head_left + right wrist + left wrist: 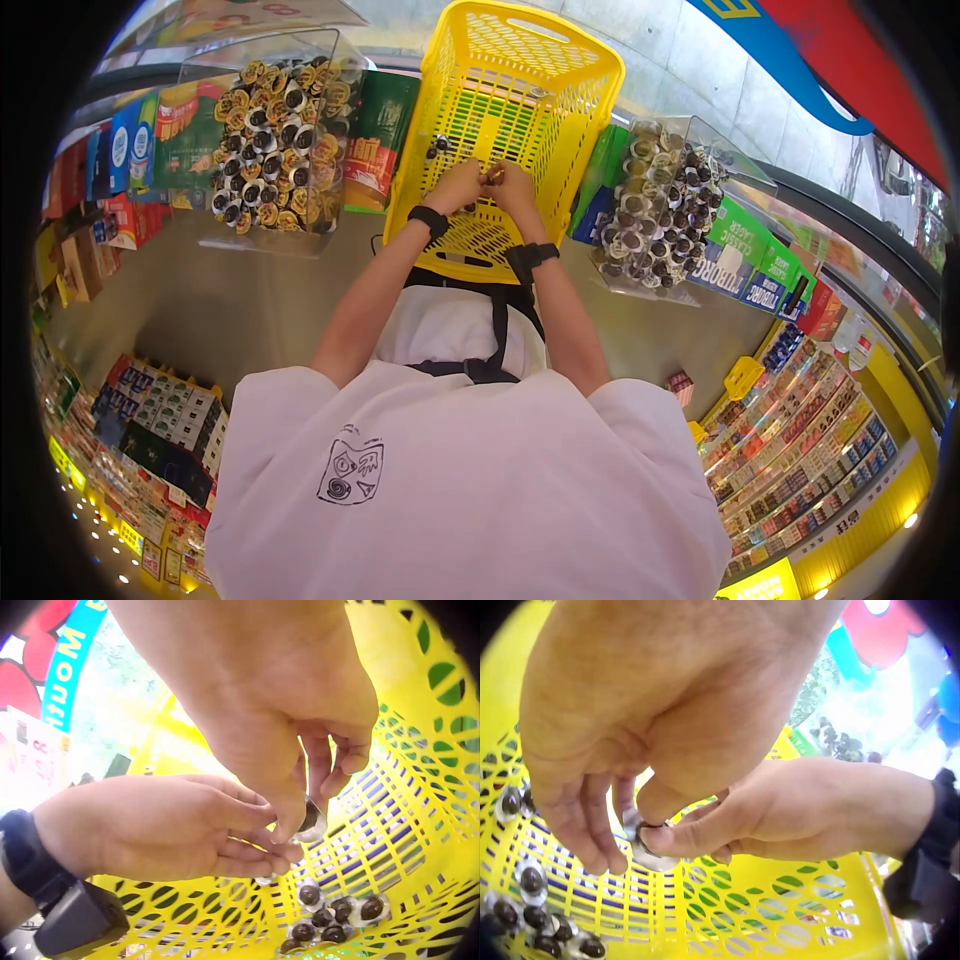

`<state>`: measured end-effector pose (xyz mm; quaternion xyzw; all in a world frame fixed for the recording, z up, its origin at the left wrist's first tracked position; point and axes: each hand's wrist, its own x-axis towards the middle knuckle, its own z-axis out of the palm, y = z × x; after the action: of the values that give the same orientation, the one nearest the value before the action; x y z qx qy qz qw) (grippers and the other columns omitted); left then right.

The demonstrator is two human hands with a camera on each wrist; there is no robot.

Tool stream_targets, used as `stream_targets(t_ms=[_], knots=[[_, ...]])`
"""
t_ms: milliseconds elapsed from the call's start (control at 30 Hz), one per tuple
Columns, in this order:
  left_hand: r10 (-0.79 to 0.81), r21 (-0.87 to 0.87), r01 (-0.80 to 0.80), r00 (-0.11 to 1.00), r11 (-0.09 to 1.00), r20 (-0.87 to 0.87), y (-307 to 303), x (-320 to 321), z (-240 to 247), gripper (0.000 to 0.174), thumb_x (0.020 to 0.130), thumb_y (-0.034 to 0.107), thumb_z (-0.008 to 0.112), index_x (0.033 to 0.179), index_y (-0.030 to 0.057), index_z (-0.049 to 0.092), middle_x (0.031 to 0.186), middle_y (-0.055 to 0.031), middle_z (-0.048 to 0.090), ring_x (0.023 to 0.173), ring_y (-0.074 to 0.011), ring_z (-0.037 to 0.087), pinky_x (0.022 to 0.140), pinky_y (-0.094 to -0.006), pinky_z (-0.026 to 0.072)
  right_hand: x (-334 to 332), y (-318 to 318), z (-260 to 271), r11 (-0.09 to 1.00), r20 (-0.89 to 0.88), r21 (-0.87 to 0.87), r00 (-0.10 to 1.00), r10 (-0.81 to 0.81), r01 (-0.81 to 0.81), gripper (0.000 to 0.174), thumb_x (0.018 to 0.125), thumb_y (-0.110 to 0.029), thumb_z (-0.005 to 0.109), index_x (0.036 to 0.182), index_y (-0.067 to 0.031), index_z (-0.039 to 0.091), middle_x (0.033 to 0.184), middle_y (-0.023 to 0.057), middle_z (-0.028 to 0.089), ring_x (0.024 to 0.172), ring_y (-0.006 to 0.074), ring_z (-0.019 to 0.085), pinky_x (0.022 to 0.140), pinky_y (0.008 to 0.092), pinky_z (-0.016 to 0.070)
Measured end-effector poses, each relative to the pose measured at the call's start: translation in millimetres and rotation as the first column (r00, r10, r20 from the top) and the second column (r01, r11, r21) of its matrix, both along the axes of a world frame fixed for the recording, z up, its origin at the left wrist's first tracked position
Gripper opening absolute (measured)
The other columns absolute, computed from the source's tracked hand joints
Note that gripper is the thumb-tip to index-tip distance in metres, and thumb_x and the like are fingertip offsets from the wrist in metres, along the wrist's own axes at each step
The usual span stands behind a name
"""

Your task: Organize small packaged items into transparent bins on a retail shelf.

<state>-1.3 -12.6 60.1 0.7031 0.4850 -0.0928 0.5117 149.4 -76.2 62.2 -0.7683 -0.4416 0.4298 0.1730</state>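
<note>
Both hands meet over a yellow shopping basket [588, 110] in the head view. Between their fingertips is one small clear-wrapped piece with a dark round centre [310, 816]. My left hand [660, 697] pinches it from one side with thumb and finger. From the other side, my right hand [277, 690] pinches it, its thumb lying on the piece in the left wrist view. Several similar wrapped pieces [532, 881] lie together inside the basket below the hands. Each wrist wears a black band.
Left of the basket stands a clear bin [335, 170] heaped with small wrapped pieces; another clear bin [740, 165] stands to the right. Tuborg cartons [722, 268] sit beside the right bin. Stocked shelves [800, 440] curve round behind the person.
</note>
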Motion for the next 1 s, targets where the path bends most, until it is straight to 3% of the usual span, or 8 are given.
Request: stream_targets(t_ms=[133, 167, 200, 233, 333, 667, 733, 1000], knots=[[-0.046, 0.267, -0.018, 0.972, 0.963, 0.229, 6, -26, 37, 0.016, 0.098, 0.012, 0.063, 0.101, -0.0034, 0.061, 0.093, -0.0261, 0.069, 0.090, -0.0469, 0.066, 0.077, -0.0548, 0.0509, 0, -2, 44, 0.998, -0.043, 0.060, 0.999, 0.028, -0.026, 0.039, 0.075, -0.019, 0.093, 0.107, -0.0073, 0.074, 0.089, 0.0132, 0.077, 0.078, 0.0246, 0.075, 0.072, 0.0397, 0.0596], [-0.049, 0.320, -0.051, 0.954, 0.946, 0.296, 5, -30, 49, 0.013, 0.097, 0.009, 0.061, 0.098, -0.0035, 0.061, 0.090, -0.0260, 0.067, 0.091, -0.0476, 0.064, 0.077, -0.0544, 0.0500, 2, -4, 52, 0.997, -0.220, 0.061, 0.975, -0.027, 0.041, 0.037, 0.077, -0.014, 0.091, 0.109, -0.0070, 0.074, 0.090, 0.0130, 0.077, 0.079, 0.0231, 0.075, 0.071, 0.0373, 0.0598], [-0.056, 0.325, -0.049, 0.951, 0.944, 0.305, 6, -33, 60, 0.013, 0.097, 0.009, 0.061, 0.098, -0.0035, 0.061, 0.090, -0.0260, 0.067, 0.091, -0.0476, 0.064, 0.077, -0.0544, 0.0500, 3, -5, 63, 0.993, -0.389, 0.052, 0.918, -0.078, 0.106, 0.036, 0.078, -0.009, 0.089, 0.111, -0.0068, 0.074, 0.092, 0.0127, 0.077, 0.080, 0.0216, 0.076, 0.071, 0.0349, 0.0600], [-0.044, 0.292, -0.058, 0.942, 0.955, 0.333, 7, -38, 71, 0.012, 0.098, 0.009, 0.060, 0.098, -0.0034, 0.061, 0.089, -0.0258, 0.067, 0.091, -0.0477, 0.064, 0.078, -0.0542, 0.0499, 1, -6, 78, 0.992, -0.399, 0.093, 0.916, -0.041, 0.085, 0.030, 0.084, -0.001, 0.083, 0.112, -0.0032, 0.073, 0.093, 0.0111, 0.078, 0.082, 0.0178, 0.076, 0.071, 0.0307, 0.0596], [-0.040, 0.279, -0.078, 0.919, 0.957, 0.392, 6, -51, 101, 0.012, 0.099, 0.008, 0.059, 0.100, -0.0036, 0.059, 0.091, -0.0264, 0.066, 0.094, -0.0483, 0.064, 0.079, -0.0537, 0.0498, -2, -9, 111, 0.983, -0.558, 0.072, 0.824, -0.101, 0.169, 0.022, 0.089, -0.001, 0.079, 0.109, 0.0014, 0.072, 0.092, 0.0089, 0.077, 0.081, 0.0161, 0.075, 0.070, 0.0294, 0.0591], [-0.066, 0.363, -0.153, 0.849, 0.919, 0.524, 1, -81, 165, 0.008, 0.098, 0.001, 0.061, 0.104, -0.0018, 0.056, 0.096, -0.0233, 0.064, 0.090, -0.0461, 0.063, 0.076, -0.0497, 0.0499, -19, -14, 141, 0.967, -0.629, 0.148, 0.774, -0.070, 0.208, 0.011, 0.096, 0.000, 0.072, 0.107, 0.0019, 0.071, 0.093, 0.0048, 0.076, 0.083, 0.0123, 0.074, 0.070, 0.0259, 0.0569], [-0.092, 0.402, -0.152, 0.845, 0.903, 0.526, -3, -86, 176, 0.008, 0.098, 0.001, 0.060, 0.105, -0.0012, 0.056, 0.097, -0.0224, 0.064, 0.092, -0.0458, 0.063, 0.077, -0.0499, 0.0501, -27, -16, 152, 0.918, -0.502, 0.324, 0.864, -0.036, 0.227, 0.009, 0.095, 0.002, 0.072, 0.103, 0.0010, 0.073, 0.094, 0.0042, 0.077, 0.085, 0.0112, 0.074, 0.073, 0.0259, 0.0576], [-0.357, 0.741, -0.091, 0.833, 0.666, 0.423, -9, -91, 191, 0.015, 0.096, 0.004, 0.066, 0.106, -0.0005, 0.056, 0.103, -0.0155, 0.064, 0.101, -0.0361, 0.063, 0.081, -0.0458, 0.0552, -36, -18, 185, 0.792, -0.315, 0.581, 0.949, 0.007, 0.187, 0.012, 0.089, 0.009, 0.070, 0.098, 0.0028, 0.074, 0.096, 0.0096, 0.079, 0.091, 0.0182, 0.076, 0.081, 0.0299, 0.0601]])
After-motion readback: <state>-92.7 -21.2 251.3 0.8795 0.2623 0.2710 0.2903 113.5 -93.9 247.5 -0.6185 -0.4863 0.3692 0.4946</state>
